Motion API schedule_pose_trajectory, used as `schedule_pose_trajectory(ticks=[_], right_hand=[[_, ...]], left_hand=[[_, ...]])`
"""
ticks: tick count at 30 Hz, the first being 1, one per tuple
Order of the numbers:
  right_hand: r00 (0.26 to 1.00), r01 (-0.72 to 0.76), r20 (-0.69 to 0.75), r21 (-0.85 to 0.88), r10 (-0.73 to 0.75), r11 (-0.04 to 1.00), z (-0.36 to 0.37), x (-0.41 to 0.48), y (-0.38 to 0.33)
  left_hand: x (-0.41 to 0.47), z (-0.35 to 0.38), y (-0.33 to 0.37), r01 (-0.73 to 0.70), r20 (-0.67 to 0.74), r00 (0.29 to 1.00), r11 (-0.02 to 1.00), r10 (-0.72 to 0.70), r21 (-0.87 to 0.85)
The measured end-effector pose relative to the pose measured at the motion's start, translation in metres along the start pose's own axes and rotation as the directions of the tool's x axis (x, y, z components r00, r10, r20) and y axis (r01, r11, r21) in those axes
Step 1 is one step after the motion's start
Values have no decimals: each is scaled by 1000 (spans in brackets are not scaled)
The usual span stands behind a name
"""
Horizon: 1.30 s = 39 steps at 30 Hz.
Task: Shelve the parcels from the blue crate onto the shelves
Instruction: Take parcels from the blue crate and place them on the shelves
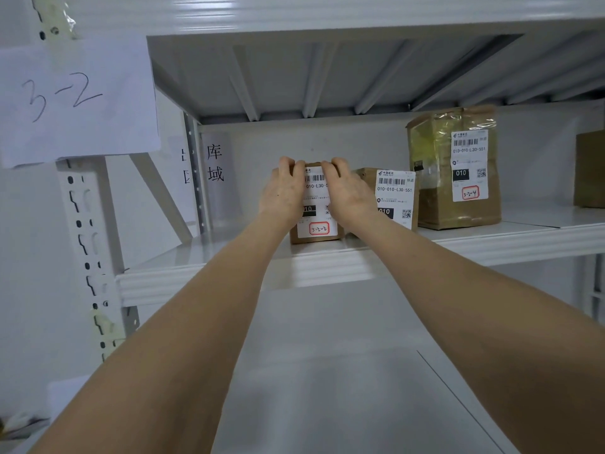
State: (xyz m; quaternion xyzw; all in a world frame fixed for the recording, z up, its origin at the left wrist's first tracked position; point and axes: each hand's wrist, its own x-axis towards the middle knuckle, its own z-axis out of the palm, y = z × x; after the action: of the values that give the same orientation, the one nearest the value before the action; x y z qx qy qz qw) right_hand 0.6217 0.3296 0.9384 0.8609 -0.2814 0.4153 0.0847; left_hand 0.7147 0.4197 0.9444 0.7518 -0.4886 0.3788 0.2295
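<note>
Both forearms are bare right down to the lower frame edge, with no sleeve showing on either. The left hand and right hand are ungloved. The fingers are short-nailed and unpainted.

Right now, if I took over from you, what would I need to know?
Left hand and right hand: both grip the small brown parcel, fingers curled over its top edge.
That parcel, marked 3-2-2, stands on the shelf under the paper sign reading 3-2.
Beside it, on its right, stands a second small parcel. Further right is a taller taped parcel marked 3-2-4.
Done: three parcels stand on this shelf.
Left: let go of this one, perhaps after nudging it straight. The blue crate is out of view, so I cannot tell how many parcels remain.
</note>
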Motion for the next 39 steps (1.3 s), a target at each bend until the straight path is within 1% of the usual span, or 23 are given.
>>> schedule_pose_trajectory(ticks=[8,11,14,18,21,24,27,31,35,39], right_hand=[[1000,-21,19,-44,22,999,-10,-9,0],[1000,-28,-11,-82,27,996,-16,-16,1],[995,-75,-68,-106,68,992,-21,-30,6],[980,-130,-167,-133,107,982,-34,-57,21],[958,-215,-228,-162,176,963,-45,-81,40],[931,-292,-277,-183,236,939,-51,-110,62],[912,-366,-271,-200,308,909,-50,-144,87],[901,-419,-223,-216,373,882,-37,-198,118],[879,-468,-57,-294,473,834,-13,-270,150],[810,-478,148,-393,567,785,15,-344,180]], left_hand=[[-7,-8,5,18,26,1000,1000,-17,-13],[-12,-15,12,24,-8,1000,999,-24,-22],[-17,-19,26,6,-57,998,999,-9,-39],[-27,-13,57,-91,-133,988,992,78,-93],[-35,-4,87,-185,-189,969,974,159,-128],[-51,5,122,-259,-198,956,943,218,-210],[-76,19,157,-296,-154,953,916,262,-270],[-114,55,194,-327,-40,940,858,340,-397],[-170,103,224,-320,134,902,843,411,-432],[-231,151,254,-297,299,826,818,479,-492]])
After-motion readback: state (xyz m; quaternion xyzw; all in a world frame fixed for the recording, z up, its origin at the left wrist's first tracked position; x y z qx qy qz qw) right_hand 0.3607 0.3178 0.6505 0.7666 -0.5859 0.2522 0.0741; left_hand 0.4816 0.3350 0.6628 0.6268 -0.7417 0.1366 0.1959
